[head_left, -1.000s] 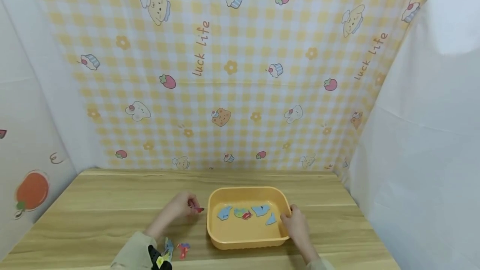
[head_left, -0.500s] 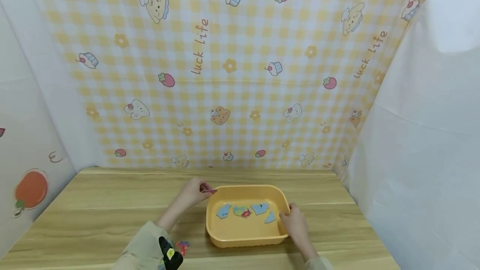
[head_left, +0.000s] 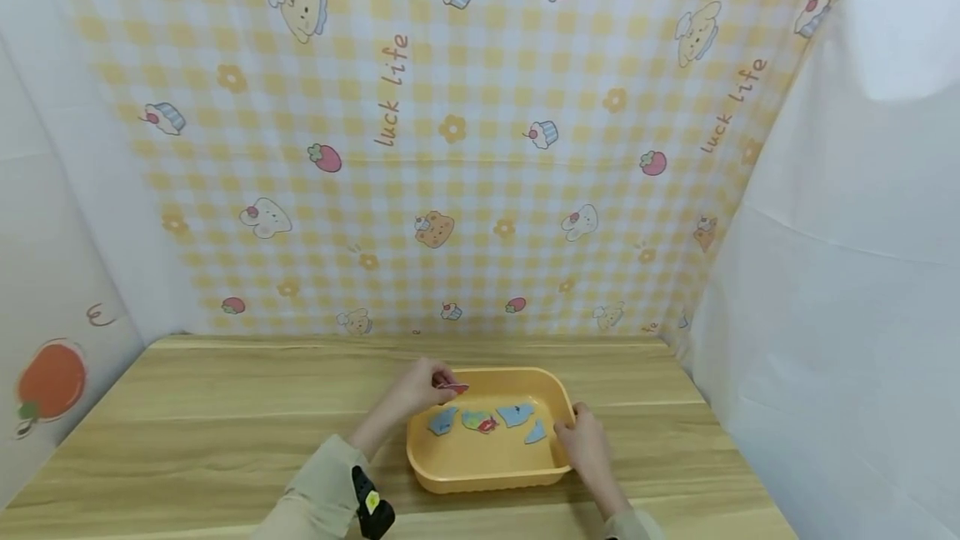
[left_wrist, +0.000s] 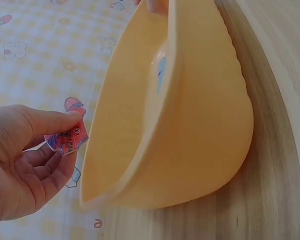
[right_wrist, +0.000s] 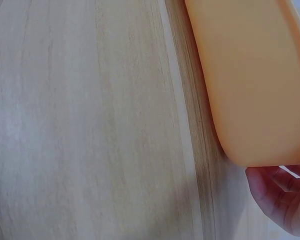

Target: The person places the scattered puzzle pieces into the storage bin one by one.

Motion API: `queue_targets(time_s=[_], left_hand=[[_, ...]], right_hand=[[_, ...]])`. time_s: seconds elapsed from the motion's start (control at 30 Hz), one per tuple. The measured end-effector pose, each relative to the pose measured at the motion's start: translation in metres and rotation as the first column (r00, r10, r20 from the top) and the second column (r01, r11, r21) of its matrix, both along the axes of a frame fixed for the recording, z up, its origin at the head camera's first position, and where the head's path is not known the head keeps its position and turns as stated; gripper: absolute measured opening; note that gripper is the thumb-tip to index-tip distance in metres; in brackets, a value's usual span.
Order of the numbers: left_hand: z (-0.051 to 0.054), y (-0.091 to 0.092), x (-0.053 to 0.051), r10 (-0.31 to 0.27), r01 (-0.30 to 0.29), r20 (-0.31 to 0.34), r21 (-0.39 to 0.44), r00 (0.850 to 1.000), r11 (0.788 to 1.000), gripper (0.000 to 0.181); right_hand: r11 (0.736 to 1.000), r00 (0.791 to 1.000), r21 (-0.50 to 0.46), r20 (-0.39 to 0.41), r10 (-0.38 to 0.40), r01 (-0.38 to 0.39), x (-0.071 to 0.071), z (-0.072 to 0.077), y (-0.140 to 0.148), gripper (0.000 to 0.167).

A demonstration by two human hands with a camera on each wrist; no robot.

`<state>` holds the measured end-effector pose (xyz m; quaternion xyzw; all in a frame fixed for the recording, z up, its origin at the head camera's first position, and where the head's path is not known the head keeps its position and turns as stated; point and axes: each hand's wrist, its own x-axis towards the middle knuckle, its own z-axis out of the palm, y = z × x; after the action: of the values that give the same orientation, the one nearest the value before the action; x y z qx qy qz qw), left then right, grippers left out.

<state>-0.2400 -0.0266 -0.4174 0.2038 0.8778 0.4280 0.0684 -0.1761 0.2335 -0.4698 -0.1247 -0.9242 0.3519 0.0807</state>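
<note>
My left hand [head_left: 422, 386] is over the back left rim of the yellow tray [head_left: 491, 482], pinching a red piece [head_left: 457, 388]. The left wrist view shows that red and blue piece [left_wrist: 70, 136] between the thumb and fingers of the left hand [left_wrist: 30, 160], beside the tray wall [left_wrist: 205, 115]. At the tray's right side my right hand [head_left: 588, 448] grips the rim, thumb inside. Inside lie a blue piece [head_left: 442, 421] at left, a green and red piece [head_left: 477, 421], a larger blue piece [head_left: 515, 415] and a small blue one [head_left: 536, 432].
The tray stands on a wooden table [head_left: 225, 440]. A yellow checked cloth [head_left: 480, 190] hangs behind it, with white cloth [head_left: 847, 315] on the right. A black strap with a yellow mark [head_left: 372, 502] is on the left sleeve.
My left hand has moved right and away from me, from the table beside the tray to over its rim, carrying the red piece. My right hand has kept its grip on the tray.
</note>
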Motion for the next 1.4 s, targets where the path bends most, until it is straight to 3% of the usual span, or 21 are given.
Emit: queue_targets(time_s=[0.43, 0.77, 1.0, 1.3, 1.4], left_hand=[[-0.01, 0.014, 0.001, -0.085, 0.084, 0.033, 0.028, 0.996, 0.996, 0.006], [-0.01, 0.033, 0.006, -0.173, 0.178, 0.068, -0.07, 0.983, 0.982, 0.012], [-0.018, 0.05, 0.009, -0.245, 0.254, 0.092, -0.1, 0.965, 0.962, 0.017], [-0.03, 0.068, 0.01, -0.213, 0.235, 0.137, -0.17, 0.967, 0.957, 0.021], [-0.032, 0.072, 0.011, -0.209, 0.235, 0.171, -0.149, 0.963, 0.96, 0.018]], right_hand=[[1.0, 1.0, 0.027, 0.001, -0.014, 0.014, -0.002, 0.0, 0.0, 0.031], [1.0, 1.0, 0.014, 0.003, -0.02, 0.02, -0.003, 0.0, -0.001, 0.031], [1.0, 1.0, 0.0, 0.014, -0.028, 0.028, -0.002, 0.0, -0.002, 0.029], [1.0, 1.0, 0.01, 0.015, -0.024, 0.024, 0.0, 0.001, -0.003, 0.03], [1.0, 1.0, 0.012, 0.014, -0.025, 0.025, 0.0, 0.001, -0.003, 0.029]])
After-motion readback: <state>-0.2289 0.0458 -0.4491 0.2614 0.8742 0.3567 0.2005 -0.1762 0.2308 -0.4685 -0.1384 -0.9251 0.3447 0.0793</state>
